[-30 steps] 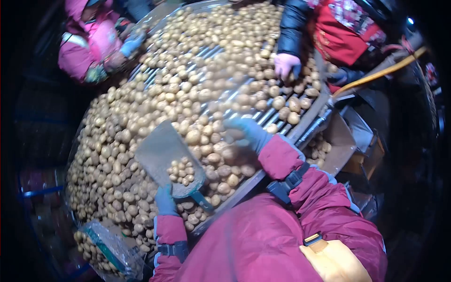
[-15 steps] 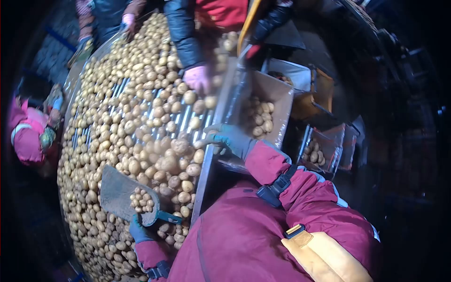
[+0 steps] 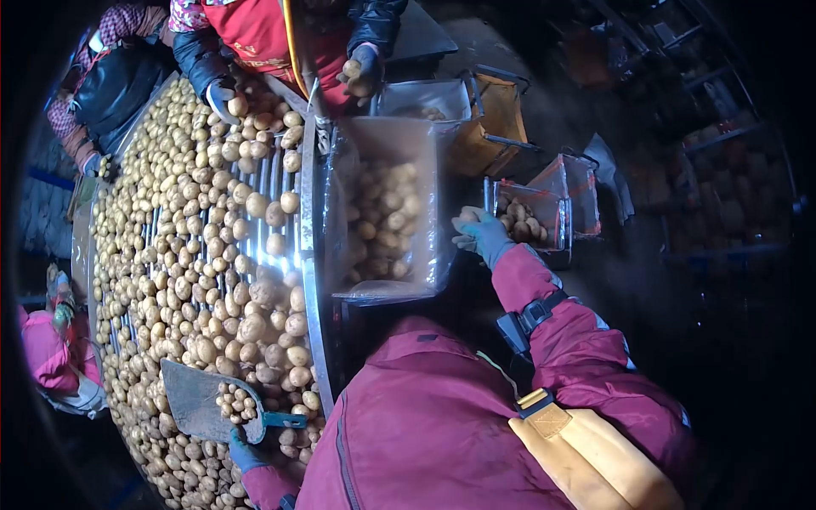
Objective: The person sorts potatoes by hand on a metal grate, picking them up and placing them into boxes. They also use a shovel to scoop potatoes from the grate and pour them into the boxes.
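Note:
My gloved left hand is at the lower edge of a scoop, beside its green handle. The thumb is against the edge; the other fingers are mostly hidden beneath. Small potatoes lie in the scoop, which rests over a bed of potatoes. Out to the right, my gloved right hand is closed around a potato. It is beside a wire-framed bag that has potatoes in its bottom.
A plastic-lined crate of potatoes stands against the metal table edge. Behind it are a white bin and a brown bag. A co-worker's gloved hands hold potatoes. Other people stand along the far and left sides.
My right hand has moved from the table's edge out over the floor to the bag on the right. The view has turned right. My left hand stays at the scoop.

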